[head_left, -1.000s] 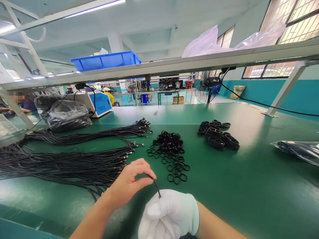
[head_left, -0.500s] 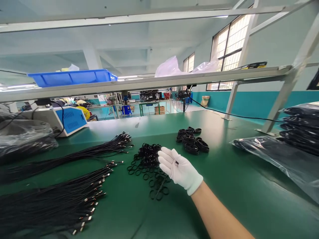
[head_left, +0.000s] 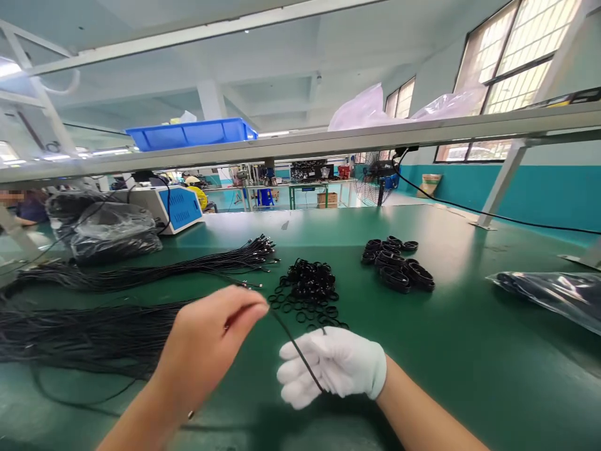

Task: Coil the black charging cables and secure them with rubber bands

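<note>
Slants between the two hands in the lower centre of the frame, from upper left to lower right: a black cable (head_left: 295,344). Pinched at the top between thumb and fingertips of the bare left hand (head_left: 206,335); from there down across the fingers of the white-gloved right hand (head_left: 345,363) to the palm. Equally near both hands. Half open on the right, with fingers loosely extended leftward; cannot tell whether gripping or only supporting. Heaped just beyond the glove: small black rings (head_left: 310,282).

On the shelf (head_left: 291,145) at upper left, a blue bin (head_left: 188,133), with something pale (head_left: 188,116) above the rim. Below, a clear bag (head_left: 117,228) with dark contents; at the right edge, a second plastic bag (head_left: 554,291), dark inside too.
</note>
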